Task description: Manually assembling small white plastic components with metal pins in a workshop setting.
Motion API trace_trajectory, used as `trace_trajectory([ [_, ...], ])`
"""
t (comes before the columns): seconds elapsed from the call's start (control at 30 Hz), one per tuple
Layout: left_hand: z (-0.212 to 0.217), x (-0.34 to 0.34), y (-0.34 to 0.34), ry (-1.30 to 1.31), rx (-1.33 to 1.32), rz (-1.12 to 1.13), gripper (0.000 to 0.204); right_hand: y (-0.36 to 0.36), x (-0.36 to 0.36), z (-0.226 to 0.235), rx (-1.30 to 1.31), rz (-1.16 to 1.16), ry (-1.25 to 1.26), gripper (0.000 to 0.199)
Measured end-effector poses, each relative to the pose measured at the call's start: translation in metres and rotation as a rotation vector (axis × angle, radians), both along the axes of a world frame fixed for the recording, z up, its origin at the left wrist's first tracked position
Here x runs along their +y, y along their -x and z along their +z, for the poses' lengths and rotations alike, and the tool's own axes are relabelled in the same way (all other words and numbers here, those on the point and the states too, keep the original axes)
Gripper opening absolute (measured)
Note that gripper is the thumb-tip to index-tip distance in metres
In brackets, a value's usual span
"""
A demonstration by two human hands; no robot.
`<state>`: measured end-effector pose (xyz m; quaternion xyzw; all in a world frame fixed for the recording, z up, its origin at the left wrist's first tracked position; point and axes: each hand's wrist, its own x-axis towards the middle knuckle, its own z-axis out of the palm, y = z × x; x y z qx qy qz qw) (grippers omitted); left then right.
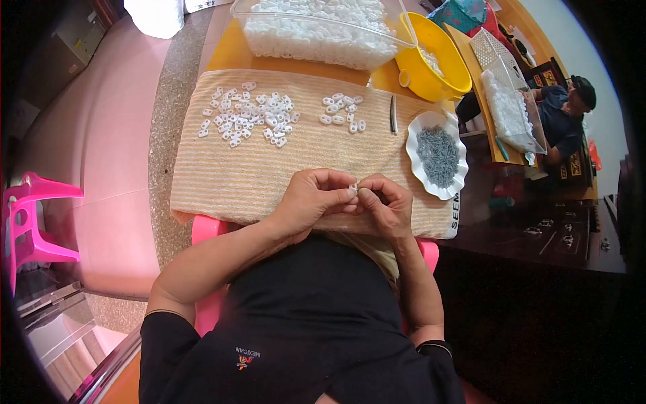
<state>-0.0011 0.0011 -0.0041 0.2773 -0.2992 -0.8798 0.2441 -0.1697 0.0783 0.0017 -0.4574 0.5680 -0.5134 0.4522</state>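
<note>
Just above my lap, my left hand (pixel 313 200) pinches a small white plastic piece (pixel 352 189) between thumb and index finger. My right hand (pixel 388 207) meets it there, thumb and index finger closed at the same piece; fingertips hide most of it. Beyond my hands, a loose pile of white two-holed pieces (pixel 252 114) covers the left of a striped towel (pixel 222 172). A smaller group of white oval pieces (pixel 343 111) lies at its far middle. Right of that is a thin black tool (pixel 393 114). A white scalloped dish (pixel 412 149) holds small grey screw-like parts (pixel 438 158).
A clear bin (pixel 323 48) full of white pieces stands at the far edge, beside a yellow basin (pixel 447 50). To the right, another person (pixel 564 111) sits by a bin of white parts (pixel 506 111). A pink stool (pixel 40 229) is at left.
</note>
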Motion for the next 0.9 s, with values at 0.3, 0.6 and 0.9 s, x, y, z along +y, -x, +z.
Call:
trace_trajectory([
  [0.3,0.001,0.002,0.000,0.017,-0.015,0.005,0.020,-0.002,0.000,0.005,0.147,0.008,0.024,0.010],
  [0.6,-0.003,0.006,0.002,0.151,-0.043,0.037,0.020,-0.004,-0.001,0.012,0.180,0.044,-0.063,0.017],
  [0.9,-0.004,0.003,0.005,0.188,-0.034,0.044,0.019,0.001,-0.003,0.003,0.023,0.051,-0.078,0.014],
])
